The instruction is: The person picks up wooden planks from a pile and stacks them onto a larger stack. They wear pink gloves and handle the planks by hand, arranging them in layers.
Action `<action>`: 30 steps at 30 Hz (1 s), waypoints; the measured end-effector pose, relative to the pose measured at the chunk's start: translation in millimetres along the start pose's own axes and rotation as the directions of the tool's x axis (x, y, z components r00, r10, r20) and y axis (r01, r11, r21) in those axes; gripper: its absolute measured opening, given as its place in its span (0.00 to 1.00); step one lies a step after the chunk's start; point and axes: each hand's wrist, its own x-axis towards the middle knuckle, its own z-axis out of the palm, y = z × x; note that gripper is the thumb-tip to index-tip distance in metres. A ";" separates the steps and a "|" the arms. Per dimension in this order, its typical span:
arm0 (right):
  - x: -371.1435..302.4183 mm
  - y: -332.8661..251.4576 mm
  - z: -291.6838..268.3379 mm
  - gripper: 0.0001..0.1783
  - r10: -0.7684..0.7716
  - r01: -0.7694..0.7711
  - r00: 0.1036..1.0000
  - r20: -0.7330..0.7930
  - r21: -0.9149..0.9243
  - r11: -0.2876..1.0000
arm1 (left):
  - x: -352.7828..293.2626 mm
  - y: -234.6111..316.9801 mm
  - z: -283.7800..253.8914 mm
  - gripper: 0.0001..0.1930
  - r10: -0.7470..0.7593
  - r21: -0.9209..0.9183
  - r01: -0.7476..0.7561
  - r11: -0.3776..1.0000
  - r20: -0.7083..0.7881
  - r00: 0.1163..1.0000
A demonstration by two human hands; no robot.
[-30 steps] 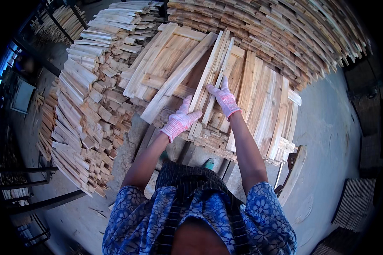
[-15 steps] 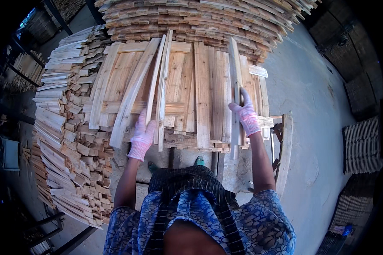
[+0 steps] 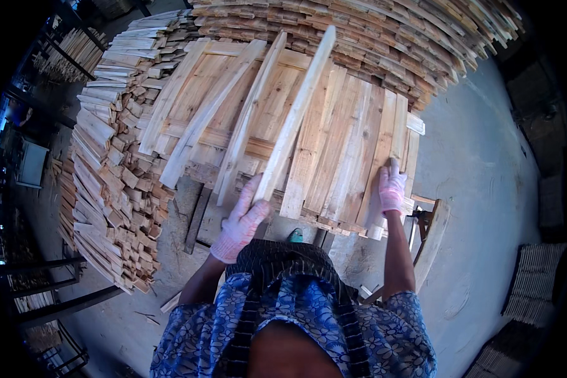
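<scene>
My left hand, in a pinkish-white knit glove, is closed around the near end of a long pale wooden slat. The slat slants up and away to the right above the layer of boards. My right hand, gloved the same way, lies on a narrow board at the right side of the layer, fingers stretched forward. Between my hands several boards lie side by side. Left of the held slat, a loose slat and a curved slat lie at a slant.
A tall stack of boards rises beyond the layer. On the left stands a heap of short wood pieces. A wooden frame stands near my right arm, with grey concrete floor beyond. Stacked bundles sit at the far right.
My left hand has lifted a slat and swung it to the right. The plank my right hand held upright is down, and that hand has moved right onto the boards. The view has turned.
</scene>
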 end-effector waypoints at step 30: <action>97.8 -54.9 -41.4 0.23 -0.433 0.412 0.900 -0.046 -0.233 0.881 | -34.9 -21.7 -222.4 0.24 0.501 0.764 0.260 0.590 -0.599 0.625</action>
